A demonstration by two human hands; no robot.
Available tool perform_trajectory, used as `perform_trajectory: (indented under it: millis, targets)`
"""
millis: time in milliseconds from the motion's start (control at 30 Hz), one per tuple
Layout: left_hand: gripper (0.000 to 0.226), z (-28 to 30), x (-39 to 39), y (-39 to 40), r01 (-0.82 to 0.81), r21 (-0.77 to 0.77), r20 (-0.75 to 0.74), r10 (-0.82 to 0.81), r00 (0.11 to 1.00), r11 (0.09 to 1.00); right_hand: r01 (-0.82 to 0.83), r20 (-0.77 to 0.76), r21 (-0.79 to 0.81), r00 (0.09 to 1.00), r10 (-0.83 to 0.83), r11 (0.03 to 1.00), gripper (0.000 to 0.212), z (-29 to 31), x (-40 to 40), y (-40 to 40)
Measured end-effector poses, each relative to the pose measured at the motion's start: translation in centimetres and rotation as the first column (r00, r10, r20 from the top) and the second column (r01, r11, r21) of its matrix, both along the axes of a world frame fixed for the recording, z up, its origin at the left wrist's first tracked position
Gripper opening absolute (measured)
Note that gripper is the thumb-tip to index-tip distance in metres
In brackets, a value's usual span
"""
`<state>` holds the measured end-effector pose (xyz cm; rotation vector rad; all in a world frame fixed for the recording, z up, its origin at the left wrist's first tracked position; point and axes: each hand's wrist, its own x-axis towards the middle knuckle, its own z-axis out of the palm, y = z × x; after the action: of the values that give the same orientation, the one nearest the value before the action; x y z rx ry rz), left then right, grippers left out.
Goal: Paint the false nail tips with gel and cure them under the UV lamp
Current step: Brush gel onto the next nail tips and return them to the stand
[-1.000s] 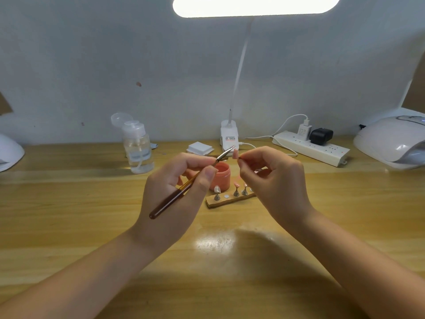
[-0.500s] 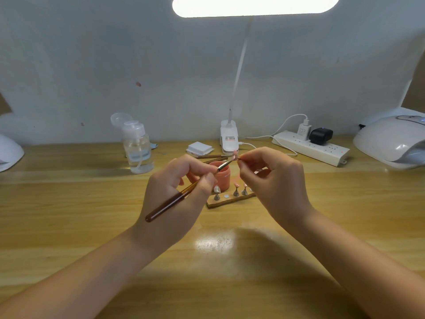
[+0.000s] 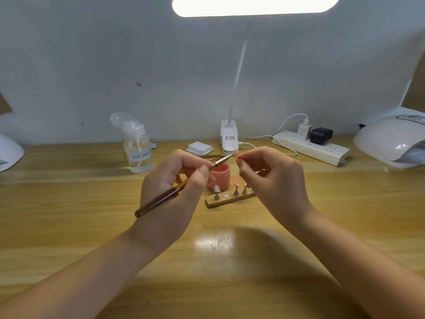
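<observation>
Pale wall and a glossy wooden desk (image 3: 69, 226) frame the work, with a clear plastic pump bottle (image 3: 137, 148) at the left. The left hand (image 3: 174, 187) pinches a slim brown brush (image 3: 174, 192), its metal-collared tip meeting a small pink nail tip (image 3: 236, 152) pinched in the right hand (image 3: 273, 180), above a coral jar (image 3: 219, 177) and a wooden strip (image 3: 230, 199) of other tips. Light, even strokes with both hands steady would probably keep the gel smooth; the domed white lamp (image 3: 391, 140) waits far right.
</observation>
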<state>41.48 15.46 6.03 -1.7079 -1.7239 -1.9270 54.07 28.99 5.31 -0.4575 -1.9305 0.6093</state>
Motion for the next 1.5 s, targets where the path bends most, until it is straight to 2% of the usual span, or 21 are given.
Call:
perform_trajectory:
  millis: [233, 367, 533, 633, 767, 867, 1067, 1133, 1200, 1267, 1333, 1400, 1500]
  targets:
    - [0.011, -0.2, -0.2, 0.3, 0.111, 0.001, 0.177, -0.109, 0.978, 0.994, -0.041, -0.014, -0.078, 0.999, 0.04, 0.996, 0.008, 0.0, -0.1, -0.1]
    - [0.012, -0.1, -0.4, 0.4, 0.066, 0.022, 0.176, -0.069, 0.982, 0.998, -0.053, -0.024, -0.105, 0.998, 0.051, 0.993, 0.008, -0.1, -0.1, -0.1]
    - [0.011, -0.2, -0.2, 0.3, 0.115, -0.006, 0.219, -0.111, 0.969, 0.993, -0.061, -0.026, -0.119, 0.998, 0.059, 0.991, 0.007, -0.2, 0.0, -0.2]
    - [0.008, -0.1, -0.3, 0.3, 0.084, 0.015, 0.176, -0.085, 0.981, 0.996, -0.059, -0.037, -0.123, 0.998, 0.055, 0.991, 0.006, -0.1, 0.0, -0.2]
    - [0.007, -0.2, 0.0, 0.3, 0.094, -0.036, 0.15, -0.088, 0.985, 0.995, -0.043, -0.026, -0.098, 0.999, 0.041, 0.994, 0.007, -0.1, -0.1, -0.2]
    - [0.016, -0.1, 0.0, 0.0, 0.077, -0.025, 0.11, -0.074, 0.991, 0.997, -0.028, -0.023, -0.084, 0.999, 0.027, 0.996, 0.007, -0.1, 0.0, 0.0]
    - [0.008, 0.2, 0.0, 0.1, 0.037, -0.07, -0.046, -0.041, 0.998, 0.997, -0.023, -0.029, -0.095, 0.999, 0.021, 0.995, 0.006, -0.2, -0.1, 0.1]
    - [0.01, 0.1, -0.1, 0.1, 0.028, -0.062, -0.017, -0.029, 0.999, 0.998, -0.018, -0.041, -0.125, 0.999, 0.013, 0.992, 0.007, -0.3, -0.1, 0.3]
    - [0.009, 0.2, -0.4, 0.5, -0.005, -0.065, 0.075, 0.01, 0.997, 0.998, -0.014, -0.055, -0.154, 0.998, 0.005, 0.988, 0.007, -0.7, -0.1, 0.6]
    - [0.01, 0.5, -1.1, 1.3, -0.05, -0.112, 0.152, 0.067, 0.986, 0.992, 0.006, -0.029, -0.142, 1.0, -0.01, 0.99, 0.007, -1.5, -0.1, 0.8]
    - [0.016, 0.8, -2.1, 2.3, -0.107, -0.214, 0.168, 0.145, 0.975, 0.971, 0.03, 0.024, -0.086, 0.999, -0.028, 0.996, 0.006, -2.4, -0.1, 0.8]
    - [0.019, 1.3, -3.0, 3.4, -0.17, -0.3, 0.132, 0.218, 0.967, 0.939, 0.037, 0.037, -0.021, 0.999, -0.036, 0.999, 0.005, -3.1, -0.2, 0.8]
    - [0.024, 2.4, -3.8, 5.1, -0.231, -0.398, 0.001, 0.252, 0.968, 0.888, 0.042, 0.021, 0.088, 0.999, -0.044, 0.995, 0.008, -3.6, -0.4, 0.8]
